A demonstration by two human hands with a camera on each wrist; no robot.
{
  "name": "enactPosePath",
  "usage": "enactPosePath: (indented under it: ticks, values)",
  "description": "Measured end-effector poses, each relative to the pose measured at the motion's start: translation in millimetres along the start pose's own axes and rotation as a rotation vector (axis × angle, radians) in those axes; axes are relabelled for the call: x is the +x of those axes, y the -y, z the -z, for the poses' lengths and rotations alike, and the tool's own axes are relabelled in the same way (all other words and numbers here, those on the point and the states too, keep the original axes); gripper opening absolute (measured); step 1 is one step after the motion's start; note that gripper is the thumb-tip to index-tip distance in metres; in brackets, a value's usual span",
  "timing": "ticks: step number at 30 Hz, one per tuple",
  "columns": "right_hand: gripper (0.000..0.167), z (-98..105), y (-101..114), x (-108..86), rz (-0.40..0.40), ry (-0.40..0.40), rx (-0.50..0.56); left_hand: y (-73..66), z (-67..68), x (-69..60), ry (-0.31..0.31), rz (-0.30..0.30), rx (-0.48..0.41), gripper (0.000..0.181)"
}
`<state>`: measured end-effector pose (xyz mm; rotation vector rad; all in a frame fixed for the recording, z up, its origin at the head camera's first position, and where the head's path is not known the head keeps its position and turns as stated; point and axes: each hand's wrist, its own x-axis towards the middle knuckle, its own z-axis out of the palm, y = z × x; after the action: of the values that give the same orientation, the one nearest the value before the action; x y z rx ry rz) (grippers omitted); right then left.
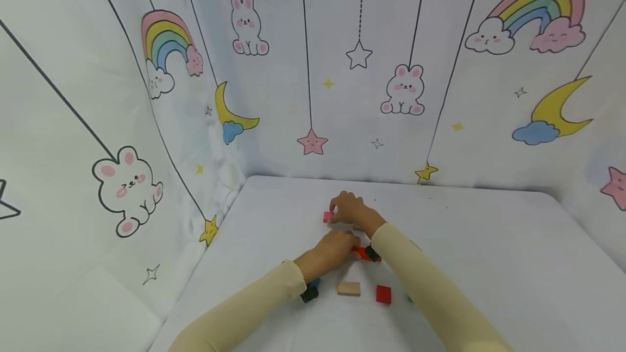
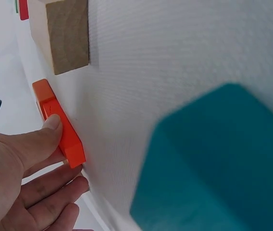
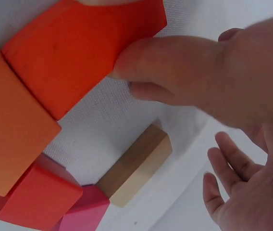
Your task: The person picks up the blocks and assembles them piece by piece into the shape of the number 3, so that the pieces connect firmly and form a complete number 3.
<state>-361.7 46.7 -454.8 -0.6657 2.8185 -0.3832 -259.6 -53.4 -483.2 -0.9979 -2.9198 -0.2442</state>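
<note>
My left hand (image 1: 335,251) pinches one end of a red-orange block (image 1: 363,253) between thumb and fingers, as the left wrist view shows. Farther back, my right hand (image 1: 351,211) reaches over the table with thumb and index finger bent in on a small pink block (image 1: 328,217). Its thumb (image 3: 175,67) hides that contact in the right wrist view. An orange block (image 3: 16,125) touches the other end of the red-orange one. Beyond it come a red block (image 3: 38,195), another pink block (image 3: 86,209) and a wooden block (image 3: 136,166), together forming a curve.
Nearer my body lie a blue block (image 1: 315,282), a wooden block (image 1: 349,288), a red block (image 1: 383,294) and a green block (image 1: 410,298), the last partly behind my right sleeve (image 1: 430,287). A patterned cloth (image 1: 337,96) hangs behind the white table (image 1: 479,243).
</note>
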Motion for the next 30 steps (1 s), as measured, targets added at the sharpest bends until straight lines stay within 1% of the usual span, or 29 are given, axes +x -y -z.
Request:
enactPosePath:
  ticks: [3,8,13,18,20,25,27,30]
  values:
    - [0.033,-3,0,1.9,-0.013,0.009,-0.021,-1.8,-0.1,0.7,0.002,-0.003,0.003,0.013]
    - [0.033,-4,-1,2.5,-0.031,0.014,-0.064,-2.6,-1.8,2.7,-0.012,-0.018,0.01,0.013]
    - [0.032,-1,0,-1.6,-0.044,0.012,-0.055,-4.2,0.3,2.5,-0.018,-0.023,0.015,0.012]
    - [0.032,-4,-7,4.2,-0.03,0.016,-0.045,-4.4,0.5,2.7,-0.023,-0.027,0.047,0.013]
    - [0.032,-8,-13,7.4,-0.008,0.002,-0.046,-4.3,-0.1,3.1,-0.019,-0.027,0.057,0.013]
    - [0.028,-5,-13,-2.1,0.006,-0.018,-0.025,-2.8,-1.5,3.5,-0.018,-0.032,0.069,0.014]
    - [0.028,-1,-10,-8.3,-0.001,-0.013,-0.014,-2.2,-1.8,3.0,-0.02,-0.03,0.072,0.014]
    - [0.029,-2,-12,-10.4,0.004,-0.011,-0.021,-1.7,-1.7,2.1,-0.022,-0.026,0.08,0.014]
